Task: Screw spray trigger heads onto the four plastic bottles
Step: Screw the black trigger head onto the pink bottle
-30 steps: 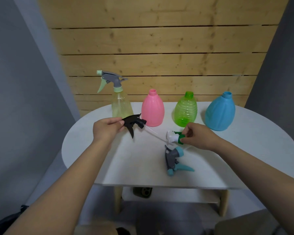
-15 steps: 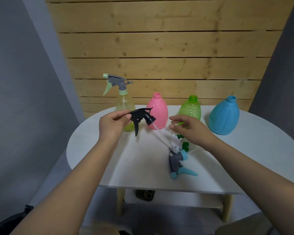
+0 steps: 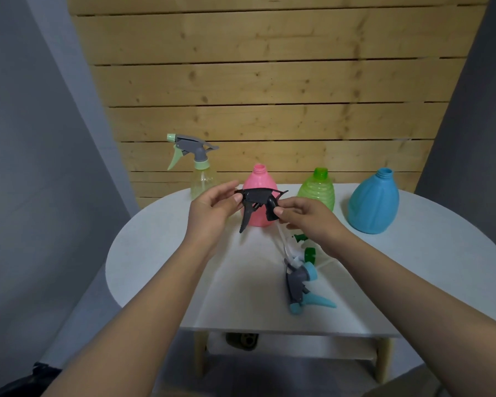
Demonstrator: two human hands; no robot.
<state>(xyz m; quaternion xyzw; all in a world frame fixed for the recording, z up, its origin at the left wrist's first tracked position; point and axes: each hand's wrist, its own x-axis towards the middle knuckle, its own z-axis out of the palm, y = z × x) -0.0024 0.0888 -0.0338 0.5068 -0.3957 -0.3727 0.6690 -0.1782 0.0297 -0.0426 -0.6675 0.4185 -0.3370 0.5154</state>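
A white oval table point(image 3: 155, 253) with pale wooden legs stands against a wall of horizontal pine boards point(image 3: 269, 81), with grey walls to the left and right. Under the table top, near its front edge, a small dark object point(image 3: 241, 340) lies on a lower shelf; it is too dim to make out.

Along the far side of the table four bottles stand upright in a row. The clear yellowish bottle point(image 3: 202, 181) at the left carries a grey and pale green trigger head point(image 3: 189, 149). To its right come the pink bottle point(image 3: 259, 196), the green ribbed bottle point(image 3: 317, 191) and the blue bottle point(image 3: 374, 206), each with a bare threaded neck.

The black trigger head point(image 3: 258, 206) is held in the air in front of the pink bottle, above the table, its lever hanging down to the left and its clear dip tube point(image 3: 282, 239) slanting down to the right. The left hand point(image 3: 212, 214) pinches its nozzle end between thumb and fingers. The right hand point(image 3: 304, 222) pinches its screw collar with thumb and curled fingers.

On the table near the right forearm lies a grey and blue trigger head point(image 3: 301, 285) on its side. Just beyond it a green and white trigger head point(image 3: 305, 247) lies partly hidden by the right hand.
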